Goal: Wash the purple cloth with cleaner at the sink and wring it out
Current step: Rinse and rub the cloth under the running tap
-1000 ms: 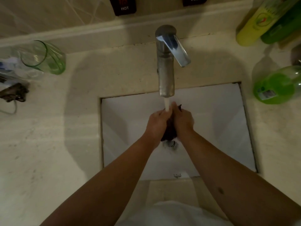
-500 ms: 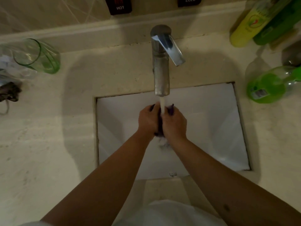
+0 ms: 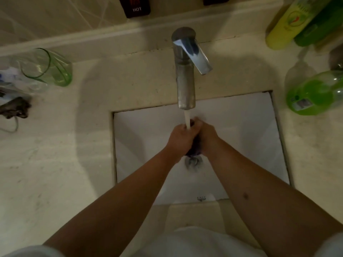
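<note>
Over the white sink (image 3: pixel 250 138), both my hands are pressed together around the dark purple cloth (image 3: pixel 194 148), bunched up and mostly hidden between them. My left hand (image 3: pixel 181 140) grips its left side and my right hand (image 3: pixel 207 138) grips its right side. A small dark bit of cloth shows above my fingers and a lump hangs below my palms, just above the drain (image 3: pixel 194 162). The steel faucet (image 3: pixel 185 71) runs a stream of water (image 3: pixel 187 119) onto the top of my hands.
On the beige counter, a green glass (image 3: pixel 50 68) and a dark tangled object (image 3: pixel 15 107) sit at the left. A green liquid bottle (image 3: pixel 315 95) lies at the right, with a yellow bottle (image 3: pixel 289 25) and another green bottle (image 3: pixel 319 23) behind it.
My hands have kept rubbing the cloth under the stream, shifting slightly. Less purple cloth shows above my fingers than half a second ago.
</note>
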